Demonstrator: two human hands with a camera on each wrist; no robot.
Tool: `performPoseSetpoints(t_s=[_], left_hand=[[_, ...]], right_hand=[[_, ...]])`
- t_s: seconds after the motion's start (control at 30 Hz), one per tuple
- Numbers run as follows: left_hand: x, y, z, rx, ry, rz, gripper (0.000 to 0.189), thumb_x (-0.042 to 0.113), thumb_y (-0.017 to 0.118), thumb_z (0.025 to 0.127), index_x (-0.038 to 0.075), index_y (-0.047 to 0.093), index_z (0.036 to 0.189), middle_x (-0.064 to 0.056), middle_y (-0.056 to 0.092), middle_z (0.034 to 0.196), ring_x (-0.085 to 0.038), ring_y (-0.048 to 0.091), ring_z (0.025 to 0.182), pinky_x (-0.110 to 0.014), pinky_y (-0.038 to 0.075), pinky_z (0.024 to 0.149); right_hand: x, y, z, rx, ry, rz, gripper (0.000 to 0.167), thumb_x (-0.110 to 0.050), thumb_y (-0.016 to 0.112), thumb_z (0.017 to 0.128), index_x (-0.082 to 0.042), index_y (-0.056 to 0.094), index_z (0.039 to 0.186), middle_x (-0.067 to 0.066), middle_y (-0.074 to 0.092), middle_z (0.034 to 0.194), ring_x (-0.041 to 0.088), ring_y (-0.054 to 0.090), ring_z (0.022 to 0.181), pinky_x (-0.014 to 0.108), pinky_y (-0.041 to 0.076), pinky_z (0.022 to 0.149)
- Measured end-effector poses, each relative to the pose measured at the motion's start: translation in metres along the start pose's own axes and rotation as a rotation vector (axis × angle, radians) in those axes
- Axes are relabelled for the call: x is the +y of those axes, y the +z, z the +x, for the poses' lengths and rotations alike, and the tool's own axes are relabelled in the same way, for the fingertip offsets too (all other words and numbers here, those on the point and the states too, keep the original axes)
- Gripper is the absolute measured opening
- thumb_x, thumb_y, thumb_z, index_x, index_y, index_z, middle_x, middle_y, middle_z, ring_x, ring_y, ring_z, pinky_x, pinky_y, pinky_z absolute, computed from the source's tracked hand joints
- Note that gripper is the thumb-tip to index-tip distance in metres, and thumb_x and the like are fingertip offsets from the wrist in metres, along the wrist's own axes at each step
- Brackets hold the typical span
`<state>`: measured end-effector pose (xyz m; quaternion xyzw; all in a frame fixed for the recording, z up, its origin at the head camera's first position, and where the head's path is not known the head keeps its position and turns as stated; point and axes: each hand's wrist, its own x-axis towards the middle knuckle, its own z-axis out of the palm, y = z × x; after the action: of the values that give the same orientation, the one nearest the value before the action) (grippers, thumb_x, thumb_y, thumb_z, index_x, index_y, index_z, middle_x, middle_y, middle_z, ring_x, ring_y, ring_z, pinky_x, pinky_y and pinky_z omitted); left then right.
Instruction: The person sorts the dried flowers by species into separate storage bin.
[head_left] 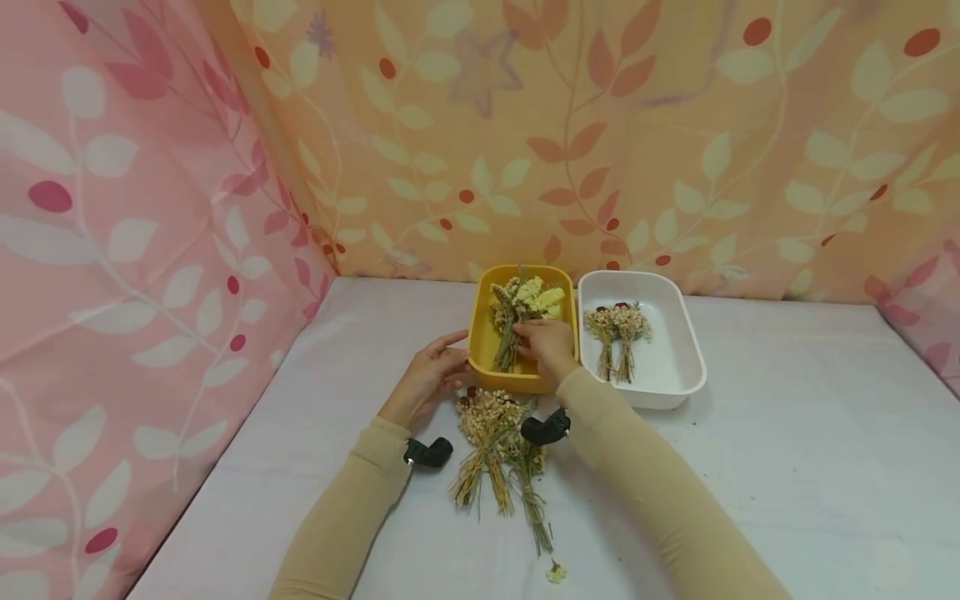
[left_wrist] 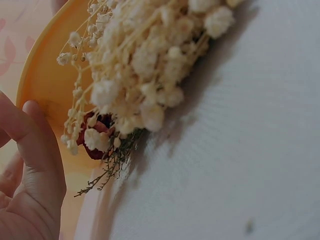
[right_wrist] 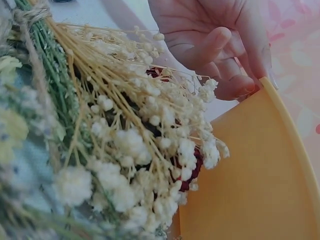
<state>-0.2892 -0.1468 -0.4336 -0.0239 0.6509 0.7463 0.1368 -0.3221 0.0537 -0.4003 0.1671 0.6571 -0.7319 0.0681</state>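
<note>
My right hand (head_left: 550,346) reaches into the yellow tub (head_left: 480,367), its fingers pinching the stems of a yellow dried-flower bunch (head_left: 547,307); the hand hides part of those stems. Beside it in the tub lies another dried-flower bunch (head_left: 506,333), stems toward me. My left hand (head_left: 426,375) is at the tub's near left corner, fingertips touching the rim; the right wrist view shows this left hand (right_wrist: 210,45) with its fingers against the tub edge. Just below the tub, cream dried-flower bunches (head_left: 487,417) with dark red blooms lie on the table. A greener tied bunch (head_left: 531,492) lies at their right.
A white tub (head_left: 686,367) stands right of the yellow one, with two cream-and-red bunches (head_left: 618,329) inside. A small loose yellow flower (head_left: 555,572) lies near the front of the white-covered table (head_left: 787,433). Patterned cloth (head_left: 480,142) hangs behind and at the sides.
</note>
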Motion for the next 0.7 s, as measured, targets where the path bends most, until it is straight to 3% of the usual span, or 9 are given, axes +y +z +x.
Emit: performPoseSetpoints(t_s=[0.13,0.43,0.7], left_hand=[[-0.001,-0.0001,0.0008,-0.001,0.0,-0.003,0.051,0.018,0.062,0.1,0.019,0.048,0.149,0.002,0.062,0.095,-0.009,0.064,0.081,-0.018,0.051,0.059],[-0.0014,-0.0002,-0.0005,-0.002,-0.003,-0.001,0.051,0.019,0.062,0.1,0.019,0.048,0.149,0.002,0.062,0.095,-0.01,0.063,0.082,-0.018,0.05,0.059],[-0.0012,0.0002,0.0009,0.011,-0.002,0.003,0.05,0.019,0.063,0.099,0.02,0.049,0.147,0.001,0.062,0.097,-0.01,0.063,0.083,-0.018,0.05,0.059]], right_hand=[[-0.0001,-0.0003,0.0,-0.007,0.009,0.016,0.036,-0.008,0.064,0.097,0.001,0.062,0.132,0.016,0.062,0.133,0.02,0.065,0.102,0.036,0.056,0.097],[0.0002,-0.0003,0.0,-0.013,0.028,0.036,0.04,-0.007,0.064,0.097,0.002,0.058,0.135,0.017,0.059,0.139,0.03,0.061,0.122,0.038,0.054,0.101],[-0.0005,0.0004,0.0013,0.004,0.012,0.034,0.036,-0.006,0.065,0.096,0.004,0.062,0.13,0.018,0.063,0.13,0.018,0.065,0.091,0.038,0.055,0.098]])
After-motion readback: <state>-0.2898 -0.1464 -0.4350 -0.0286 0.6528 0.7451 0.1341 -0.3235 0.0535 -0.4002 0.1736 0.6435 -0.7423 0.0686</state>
